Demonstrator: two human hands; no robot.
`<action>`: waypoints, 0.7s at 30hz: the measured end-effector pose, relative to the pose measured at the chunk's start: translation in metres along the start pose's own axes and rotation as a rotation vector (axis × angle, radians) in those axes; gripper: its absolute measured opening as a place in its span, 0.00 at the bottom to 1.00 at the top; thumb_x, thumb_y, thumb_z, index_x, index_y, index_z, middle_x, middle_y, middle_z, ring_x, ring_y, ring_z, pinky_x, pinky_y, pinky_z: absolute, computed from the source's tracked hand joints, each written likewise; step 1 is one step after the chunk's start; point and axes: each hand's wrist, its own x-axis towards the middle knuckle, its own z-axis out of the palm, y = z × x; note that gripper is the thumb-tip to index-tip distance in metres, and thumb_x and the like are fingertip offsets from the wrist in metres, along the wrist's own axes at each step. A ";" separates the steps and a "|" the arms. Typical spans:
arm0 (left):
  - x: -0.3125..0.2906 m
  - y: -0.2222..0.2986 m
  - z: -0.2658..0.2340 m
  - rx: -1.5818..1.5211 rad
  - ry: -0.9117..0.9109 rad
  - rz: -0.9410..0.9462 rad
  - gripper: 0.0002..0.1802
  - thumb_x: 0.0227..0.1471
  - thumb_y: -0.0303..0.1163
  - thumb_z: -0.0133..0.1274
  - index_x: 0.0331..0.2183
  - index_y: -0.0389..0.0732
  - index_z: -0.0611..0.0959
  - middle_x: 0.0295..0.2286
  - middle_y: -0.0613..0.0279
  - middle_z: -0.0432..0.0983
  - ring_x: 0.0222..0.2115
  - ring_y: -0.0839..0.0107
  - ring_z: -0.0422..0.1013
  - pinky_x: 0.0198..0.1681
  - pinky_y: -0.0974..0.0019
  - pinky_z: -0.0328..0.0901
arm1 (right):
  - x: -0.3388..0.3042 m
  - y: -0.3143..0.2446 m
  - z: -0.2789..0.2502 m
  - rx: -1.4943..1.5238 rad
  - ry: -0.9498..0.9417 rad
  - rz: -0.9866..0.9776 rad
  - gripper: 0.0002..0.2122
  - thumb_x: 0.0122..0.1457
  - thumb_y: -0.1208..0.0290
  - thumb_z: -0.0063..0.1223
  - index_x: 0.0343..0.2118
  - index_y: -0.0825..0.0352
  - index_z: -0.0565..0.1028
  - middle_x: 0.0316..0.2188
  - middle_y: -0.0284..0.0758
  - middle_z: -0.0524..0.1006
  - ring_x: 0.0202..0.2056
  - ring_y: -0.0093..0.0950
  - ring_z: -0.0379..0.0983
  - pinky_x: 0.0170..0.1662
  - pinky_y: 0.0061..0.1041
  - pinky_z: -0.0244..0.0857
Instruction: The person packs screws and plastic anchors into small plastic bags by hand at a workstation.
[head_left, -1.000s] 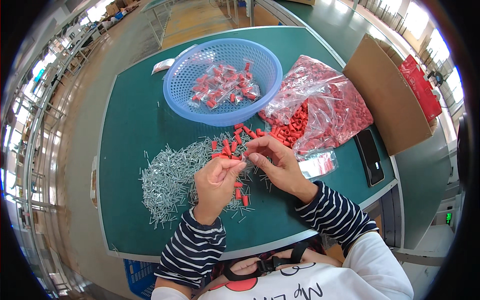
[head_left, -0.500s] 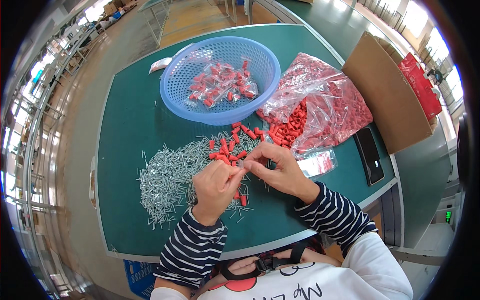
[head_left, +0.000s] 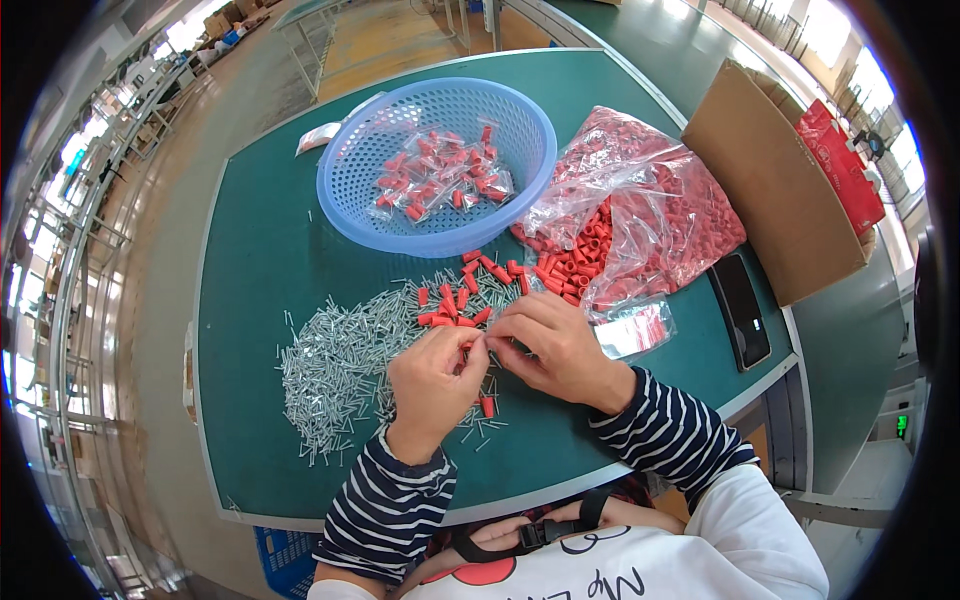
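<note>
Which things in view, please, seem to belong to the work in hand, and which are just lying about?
Seemingly in use:
loose metal pins
loose red tubular pieces
large clear bag of more red pieces
blue basket holding small filled bags

Apparently just lying about:
dark phone
cardboard box
red package

Left grip (head_left: 432, 385) and right grip (head_left: 560, 350): bare. Left forearm sleeve (head_left: 388, 505) and right forearm sleeve (head_left: 665, 420): dark navy, narrow white stripes, gathered at wrist. White top (head_left: 755, 540), loose; front carries rounded red print (head_left: 485, 573) and dark script lettering (head_left: 618, 586). Black strap (head_left: 596, 507) with black buckle (head_left: 538, 534) across front.
</note>
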 end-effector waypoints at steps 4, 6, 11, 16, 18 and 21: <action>0.002 0.002 -0.004 0.031 0.028 -0.071 0.04 0.45 0.26 0.60 0.27 0.40 0.82 0.21 0.62 0.75 0.17 0.71 0.70 0.20 0.69 0.63 | -0.003 -0.006 0.003 0.000 0.004 0.023 0.09 0.49 0.77 0.60 0.33 0.65 0.74 0.32 0.35 0.76 0.35 0.35 0.74 0.37 0.31 0.66; 0.003 0.005 -0.007 -0.013 0.006 -0.150 0.04 0.45 0.26 0.61 0.26 0.39 0.82 0.20 0.62 0.75 0.15 0.72 0.68 0.19 0.70 0.61 | -0.004 -0.006 0.004 0.013 0.019 0.042 0.09 0.49 0.78 0.60 0.34 0.65 0.74 0.33 0.35 0.76 0.35 0.35 0.74 0.37 0.31 0.66; 0.001 0.007 -0.005 -0.035 -0.011 -0.107 0.04 0.45 0.26 0.60 0.25 0.38 0.79 0.18 0.62 0.71 0.14 0.72 0.65 0.19 0.69 0.59 | 0.000 -0.009 -0.001 0.070 0.057 0.018 0.13 0.44 0.83 0.60 0.35 0.65 0.75 0.34 0.36 0.75 0.37 0.36 0.73 0.39 0.33 0.66; -0.002 0.005 0.004 -0.013 0.048 -0.012 0.04 0.45 0.24 0.58 0.24 0.38 0.78 0.16 0.62 0.68 0.14 0.72 0.63 0.18 0.68 0.58 | -0.001 -0.012 0.001 0.012 0.066 -0.032 0.15 0.42 0.83 0.60 0.36 0.66 0.76 0.33 0.36 0.72 0.36 0.36 0.71 0.39 0.34 0.65; -0.004 0.004 0.009 -0.073 0.116 0.014 0.06 0.45 0.20 0.58 0.23 0.37 0.76 0.15 0.68 0.61 0.14 0.81 0.53 0.17 0.73 0.49 | -0.001 -0.015 0.000 -0.007 0.043 0.001 0.15 0.43 0.83 0.59 0.37 0.67 0.76 0.33 0.37 0.72 0.36 0.36 0.70 0.40 0.34 0.64; -0.006 0.007 0.010 -0.065 0.115 0.052 0.06 0.45 0.20 0.57 0.23 0.37 0.76 0.15 0.68 0.60 0.14 0.81 0.52 0.17 0.73 0.48 | -0.005 -0.018 -0.002 0.006 0.016 0.052 0.14 0.44 0.82 0.58 0.37 0.68 0.76 0.33 0.38 0.71 0.36 0.36 0.69 0.40 0.35 0.63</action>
